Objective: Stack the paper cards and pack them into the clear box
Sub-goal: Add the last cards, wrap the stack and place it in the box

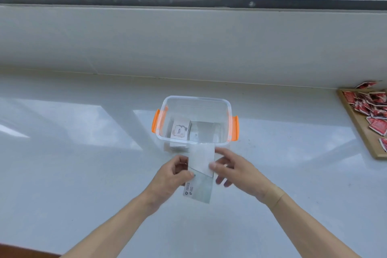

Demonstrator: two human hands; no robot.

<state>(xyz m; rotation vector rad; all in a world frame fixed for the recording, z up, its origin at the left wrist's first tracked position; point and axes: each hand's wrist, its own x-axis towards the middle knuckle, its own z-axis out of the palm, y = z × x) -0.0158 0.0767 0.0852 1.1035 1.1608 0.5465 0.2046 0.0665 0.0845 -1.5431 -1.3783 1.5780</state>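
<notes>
On a glossy white counter, just before the clear box, the left hand and right hand pinch flat rectangular paper cards between thumb and fingers.

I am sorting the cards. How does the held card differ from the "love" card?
The held card is plain white; the "love" card is printed. The held card is outside the box, pinched by both hands; the "love" card lies inside, untouched. Both are small paper rectangles.

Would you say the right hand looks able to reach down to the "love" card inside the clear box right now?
Probably not yet: the right hand is pinching the white card together with the left hand. The clear box itself is lidless, so the "love" card lies open from above.
</notes>
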